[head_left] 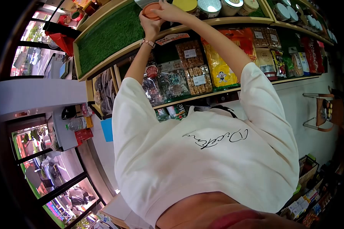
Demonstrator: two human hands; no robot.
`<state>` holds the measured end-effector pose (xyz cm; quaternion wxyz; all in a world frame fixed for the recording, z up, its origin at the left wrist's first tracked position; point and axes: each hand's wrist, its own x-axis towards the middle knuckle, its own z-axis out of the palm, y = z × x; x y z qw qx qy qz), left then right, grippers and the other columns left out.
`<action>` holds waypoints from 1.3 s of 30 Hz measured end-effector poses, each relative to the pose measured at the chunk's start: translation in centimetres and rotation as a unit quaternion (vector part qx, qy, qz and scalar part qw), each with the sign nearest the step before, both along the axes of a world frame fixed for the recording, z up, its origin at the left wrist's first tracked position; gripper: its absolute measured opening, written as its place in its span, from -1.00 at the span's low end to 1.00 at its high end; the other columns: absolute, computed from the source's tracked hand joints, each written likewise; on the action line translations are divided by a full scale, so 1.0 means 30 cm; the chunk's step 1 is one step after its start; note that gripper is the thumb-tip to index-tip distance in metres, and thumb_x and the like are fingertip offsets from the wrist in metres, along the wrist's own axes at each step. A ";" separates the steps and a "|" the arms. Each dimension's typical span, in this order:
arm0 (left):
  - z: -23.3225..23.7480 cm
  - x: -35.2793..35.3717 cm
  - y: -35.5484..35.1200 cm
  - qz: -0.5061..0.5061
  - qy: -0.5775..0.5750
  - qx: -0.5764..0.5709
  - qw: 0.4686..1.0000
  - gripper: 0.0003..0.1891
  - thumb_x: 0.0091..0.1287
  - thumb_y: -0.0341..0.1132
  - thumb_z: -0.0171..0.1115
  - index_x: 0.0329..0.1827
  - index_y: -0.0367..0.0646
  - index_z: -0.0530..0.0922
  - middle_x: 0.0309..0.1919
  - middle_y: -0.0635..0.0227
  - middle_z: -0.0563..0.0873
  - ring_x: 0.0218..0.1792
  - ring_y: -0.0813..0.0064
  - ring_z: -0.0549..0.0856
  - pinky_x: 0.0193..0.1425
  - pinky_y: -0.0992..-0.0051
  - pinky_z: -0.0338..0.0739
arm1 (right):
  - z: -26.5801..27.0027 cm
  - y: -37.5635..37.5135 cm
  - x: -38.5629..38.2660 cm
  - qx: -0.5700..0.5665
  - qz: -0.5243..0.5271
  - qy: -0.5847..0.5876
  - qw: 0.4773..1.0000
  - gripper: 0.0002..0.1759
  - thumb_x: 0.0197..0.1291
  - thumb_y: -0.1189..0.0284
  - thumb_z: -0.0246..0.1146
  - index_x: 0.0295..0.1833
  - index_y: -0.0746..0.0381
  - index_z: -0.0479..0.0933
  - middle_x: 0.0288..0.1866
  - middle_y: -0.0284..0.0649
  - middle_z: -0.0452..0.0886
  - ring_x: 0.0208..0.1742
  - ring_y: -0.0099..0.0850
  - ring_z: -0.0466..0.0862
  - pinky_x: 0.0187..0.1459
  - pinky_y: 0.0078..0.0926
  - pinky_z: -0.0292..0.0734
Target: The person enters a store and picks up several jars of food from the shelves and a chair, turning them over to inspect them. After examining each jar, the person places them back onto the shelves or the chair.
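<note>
Near the top of the head view, both hands are on a round container with an orange lid (152,10). My left hand (150,23), with a bracelet or watch on its wrist, closes around the near left side of it. From the right, my right hand (172,11) reaches across, its fingers gripping the lid's edge. The container's body is mostly hidden by the hands. Just right of them stand a yellow-lidded jar (185,4) and a silver-lidded jar (209,5) on the shelf's green turf.
A wooden-edged shelf lined with green turf (111,40) runs across the top. Below it hang or lie packaged snacks, among them a yellow bag (221,70) and a nut pack (199,80). A brown chair (325,112) stands right; windows (67,166) are at left.
</note>
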<state>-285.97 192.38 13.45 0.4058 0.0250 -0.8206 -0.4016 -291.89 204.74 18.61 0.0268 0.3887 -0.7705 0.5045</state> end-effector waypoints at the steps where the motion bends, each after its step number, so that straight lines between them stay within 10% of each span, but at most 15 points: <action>1: 0.010 0.009 0.004 0.005 -0.003 -0.004 1.000 0.14 -0.36 -0.01 0.65 0.28 -0.24 0.12 0.13 -0.01 0.39 0.16 0.05 0.43 0.24 0.23 0.37 | -0.025 -0.021 -0.002 0.039 -0.048 0.073 0.995 -0.51 0.32 0.24 -0.05 0.19 0.38 0.39 0.16 0.30 0.40 0.17 0.09 0.44 0.20 -0.27 0.33; 4: 0.075 0.055 -0.010 -0.082 -0.048 -0.006 0.995 0.12 -0.28 -0.11 0.62 0.33 -0.26 0.07 0.17 0.04 0.38 0.16 0.13 0.45 0.25 0.27 0.38 | -0.046 -0.060 0.032 -0.012 -0.112 0.145 0.983 -0.52 0.28 0.23 -0.05 0.14 0.35 0.45 0.18 0.44 0.29 0.20 0.28 0.34 0.27 -0.10 0.22; 9: 0.294 0.116 -0.029 -0.260 -0.139 0.080 0.952 0.12 -0.17 -0.15 0.57 0.41 -0.31 0.02 0.25 0.11 0.37 0.23 0.20 0.41 0.30 0.31 0.32 | 0.122 0.017 0.071 0.271 0.006 0.298 0.915 -0.53 0.22 0.21 -0.05 -0.01 0.39 0.51 0.17 0.42 0.32 0.23 0.27 0.31 0.27 0.12 0.13; 16: 0.458 0.038 -0.013 -0.218 -0.175 -0.550 0.787 0.13 -0.33 -0.01 0.56 0.37 -0.20 0.16 0.29 -0.01 0.31 0.31 0.00 0.29 0.40 0.21 0.14 | 0.130 0.132 0.014 0.186 -0.222 0.324 0.900 -0.55 0.11 0.28 0.07 0.04 0.35 0.50 0.10 0.06 0.50 0.26 0.03 0.35 0.30 0.04 0.10; 21: 0.541 0.041 0.054 -0.232 -0.269 -0.543 0.761 0.00 -0.30 0.10 0.50 0.26 -0.15 0.30 0.09 0.06 0.50 0.10 0.11 0.52 0.12 0.30 0.47 | 0.056 0.212 -0.061 0.099 -0.265 0.368 0.886 -0.65 0.10 0.30 0.07 -0.09 0.29 0.53 -0.06 -0.03 0.58 0.07 -0.10 0.50 0.12 -0.07 0.31; 28: 0.385 -0.056 0.127 0.100 -0.403 -0.431 0.801 -0.05 -0.16 0.30 0.35 0.28 -0.07 0.31 -0.02 0.01 0.58 -0.02 0.07 0.62 -0.01 0.18 0.54 | 0.035 0.207 -0.048 0.061 -0.277 0.382 0.880 -0.73 0.09 0.29 0.06 -0.27 0.26 0.53 -0.13 -0.03 0.59 -0.08 -0.15 0.56 -0.05 -0.17 0.41; 36: 0.473 -0.069 -0.013 -0.184 -0.359 -0.574 0.713 -0.06 -0.20 0.10 0.48 0.29 -0.07 0.31 0.03 -0.04 0.56 0.03 0.00 0.58 0.07 0.19 0.51 | 0.038 0.212 -0.046 0.036 -0.248 0.336 0.908 -0.71 0.08 0.29 0.06 -0.27 0.27 0.54 -0.16 -0.04 0.58 -0.08 -0.13 0.54 -0.04 -0.15 0.40; 39: 0.569 -0.015 0.113 -0.097 -0.467 -0.494 0.727 0.03 -0.31 -0.15 0.57 0.34 -0.08 0.22 0.23 -0.03 0.40 0.15 0.02 0.50 0.17 0.22 0.46 | 0.039 0.215 -0.048 0.041 -0.251 0.337 0.907 -0.70 0.08 0.29 0.07 -0.24 0.28 0.55 -0.14 -0.03 0.58 -0.03 -0.11 0.53 0.00 -0.15 0.39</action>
